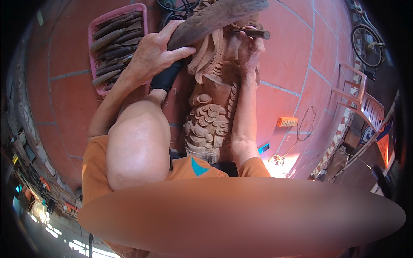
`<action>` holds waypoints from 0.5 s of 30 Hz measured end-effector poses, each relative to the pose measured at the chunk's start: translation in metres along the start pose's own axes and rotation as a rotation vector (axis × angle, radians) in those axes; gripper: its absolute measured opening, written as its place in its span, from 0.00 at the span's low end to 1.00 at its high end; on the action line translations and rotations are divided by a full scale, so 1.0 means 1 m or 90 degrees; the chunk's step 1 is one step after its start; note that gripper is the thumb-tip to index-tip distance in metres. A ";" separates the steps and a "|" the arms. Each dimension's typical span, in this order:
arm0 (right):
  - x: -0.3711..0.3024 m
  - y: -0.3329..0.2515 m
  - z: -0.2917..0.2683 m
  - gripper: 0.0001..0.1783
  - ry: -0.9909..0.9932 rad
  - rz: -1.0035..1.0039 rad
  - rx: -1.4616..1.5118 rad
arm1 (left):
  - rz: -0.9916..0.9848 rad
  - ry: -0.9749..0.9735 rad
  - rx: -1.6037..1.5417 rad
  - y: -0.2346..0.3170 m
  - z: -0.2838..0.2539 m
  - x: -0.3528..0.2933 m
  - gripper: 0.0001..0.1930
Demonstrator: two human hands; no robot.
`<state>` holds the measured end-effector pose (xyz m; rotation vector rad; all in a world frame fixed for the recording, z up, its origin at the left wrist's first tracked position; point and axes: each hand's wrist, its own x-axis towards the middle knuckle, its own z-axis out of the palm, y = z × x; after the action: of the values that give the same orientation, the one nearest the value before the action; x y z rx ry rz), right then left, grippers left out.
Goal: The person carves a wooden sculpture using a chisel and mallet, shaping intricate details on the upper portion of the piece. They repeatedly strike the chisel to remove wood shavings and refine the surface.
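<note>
My left hand [161, 49] is closed round the lower end of a thick, dark wooden club [219, 20], which slants up to the right across the top of the view. A carved wooden sculpture [208, 114] with scale-like and rounded relief lies lengthwise in front of me, under the club. On its far right side, my right hand [250, 53] grips a chisel [258, 33] by its dark wooden handle. The club hides part of the sculpture's far end, and the chisel's cutting edge cannot be made out. My right forearm runs along the carving's right side.
A pink plastic basket [91, 41] full of wooden-handled carving tools [114, 41] stands at the left on red tiles. Dark cables [176, 6] lie beyond it. An orange power strip [287, 122], a small blue object [263, 148], a plastic chair [361, 96] and a bicycle [368, 45] are at the right.
</note>
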<state>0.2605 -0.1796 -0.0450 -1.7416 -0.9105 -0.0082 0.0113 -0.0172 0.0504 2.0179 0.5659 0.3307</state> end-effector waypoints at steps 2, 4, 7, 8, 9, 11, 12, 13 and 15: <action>-0.001 0.000 0.001 0.10 -0.033 -0.030 -0.077 | 0.016 0.007 -0.003 -0.001 0.001 -0.001 0.30; -0.001 0.001 0.003 0.11 -0.053 -0.052 -0.118 | 0.026 0.006 -0.010 -0.001 0.001 -0.001 0.31; 0.001 0.002 0.006 0.12 -0.067 -0.065 -0.113 | 0.010 -0.009 -0.001 0.001 -0.001 -0.001 0.31; 0.001 0.002 0.007 0.13 -0.074 -0.062 -0.105 | 0.022 -0.002 -0.001 0.003 -0.002 0.000 0.31; 0.001 0.002 0.008 0.13 -0.081 -0.056 -0.092 | 0.029 0.003 0.007 0.006 -0.003 0.000 0.31; 0.001 0.002 0.009 0.14 -0.081 -0.107 -0.120 | 0.049 0.011 0.011 0.013 -0.005 0.001 0.30; 0.001 0.002 0.009 0.15 -0.079 -0.133 -0.131 | 0.062 0.015 0.008 0.017 -0.006 0.000 0.30; 0.000 0.002 0.009 0.15 -0.081 -0.140 -0.142 | 0.076 0.018 0.005 0.021 -0.007 -0.001 0.30; -0.001 0.003 0.009 0.15 -0.082 -0.150 -0.165 | 0.108 0.031 -0.038 0.028 -0.004 -0.004 0.30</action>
<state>0.2581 -0.1726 -0.0515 -1.8779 -1.2512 -0.1763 0.0131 -0.0280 0.0771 2.0095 0.4106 0.4950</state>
